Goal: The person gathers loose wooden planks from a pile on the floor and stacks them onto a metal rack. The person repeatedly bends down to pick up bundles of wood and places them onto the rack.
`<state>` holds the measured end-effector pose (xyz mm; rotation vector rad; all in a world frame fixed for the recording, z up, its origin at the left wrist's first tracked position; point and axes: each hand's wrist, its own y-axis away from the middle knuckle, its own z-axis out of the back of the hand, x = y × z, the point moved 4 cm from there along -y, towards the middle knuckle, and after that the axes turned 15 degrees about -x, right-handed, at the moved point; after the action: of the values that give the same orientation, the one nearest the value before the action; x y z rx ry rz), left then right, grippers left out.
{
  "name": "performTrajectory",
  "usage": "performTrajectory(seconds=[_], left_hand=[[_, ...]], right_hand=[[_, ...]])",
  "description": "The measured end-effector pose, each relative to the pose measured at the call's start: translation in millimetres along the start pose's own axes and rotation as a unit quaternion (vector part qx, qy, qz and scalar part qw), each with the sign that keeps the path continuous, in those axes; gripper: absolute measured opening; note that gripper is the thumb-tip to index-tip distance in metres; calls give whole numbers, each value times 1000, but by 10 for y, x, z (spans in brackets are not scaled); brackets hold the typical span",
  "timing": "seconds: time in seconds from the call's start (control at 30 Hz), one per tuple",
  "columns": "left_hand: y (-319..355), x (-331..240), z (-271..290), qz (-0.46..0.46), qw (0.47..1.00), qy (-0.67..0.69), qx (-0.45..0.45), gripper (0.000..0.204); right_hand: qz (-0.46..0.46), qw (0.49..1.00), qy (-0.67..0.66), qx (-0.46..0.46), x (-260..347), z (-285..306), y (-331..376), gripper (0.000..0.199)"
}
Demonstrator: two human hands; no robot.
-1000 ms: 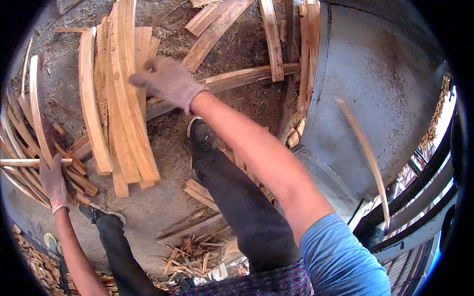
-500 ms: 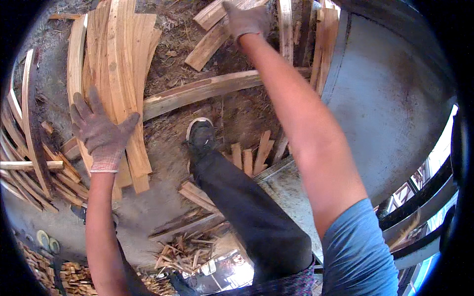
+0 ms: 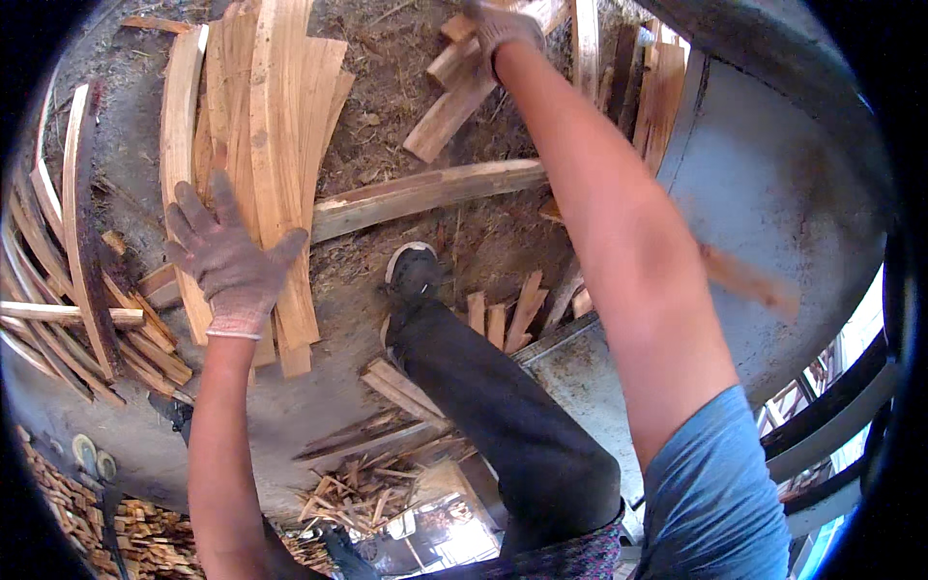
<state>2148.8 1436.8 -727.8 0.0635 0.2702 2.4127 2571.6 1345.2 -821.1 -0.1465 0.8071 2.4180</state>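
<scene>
My left hand point(image 3: 232, 266), in a worn grey-brown glove, lies with fingers spread over the lower part of a bundle of long curved wooden planks point(image 3: 275, 145). My right hand point(image 3: 510, 29), also gloved, reaches to the upper edge of the head view, over several short wood pieces point(image 3: 447, 121). Its fingers are mostly cut off there, so whether it grips a piece is hidden. A long bowed plank point(image 3: 425, 196) runs across the ground between the bundle and my right forearm. To the right of that arm, a blurred short wood piece point(image 3: 754, 280) shows against a grey metal surface point(image 3: 773, 184).
Curved wood strips point(image 3: 82, 232) are heaped at the left. My shoe point(image 3: 414, 271) stands on the dirt, near short upright offcuts point(image 3: 512, 314). Scrap wood point(image 3: 358, 493) and a stack of small wood pieces point(image 3: 159, 536) lie toward the lower edge.
The blurred wood piece has appeared against the grey metal. My right hand has moved slightly up, farther out of view. The scene has shifted a little rightward; my left hand remains on the planks.
</scene>
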Motion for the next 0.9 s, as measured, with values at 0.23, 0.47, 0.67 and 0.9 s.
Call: performTrajectory(seconds=[0.23,0.47,0.67,0.9], left_hand=[[4,64,36,0,1000,22,2,129],[-4,-1,-39,-20,999,33,-29,127],[14,72,-80,-11,1000,-6,-14,129],[40,145,-64,-31,999,7,11,118]], right_hand=[[-454,830,-313,-81,-215,-373,193,60],[-386,791,-472,-61,-767,-1141,887,54],[-245,756,-606,-27,-626,-598,1433,43],[-37,835,-535,-119,109,-38,1588,69]])
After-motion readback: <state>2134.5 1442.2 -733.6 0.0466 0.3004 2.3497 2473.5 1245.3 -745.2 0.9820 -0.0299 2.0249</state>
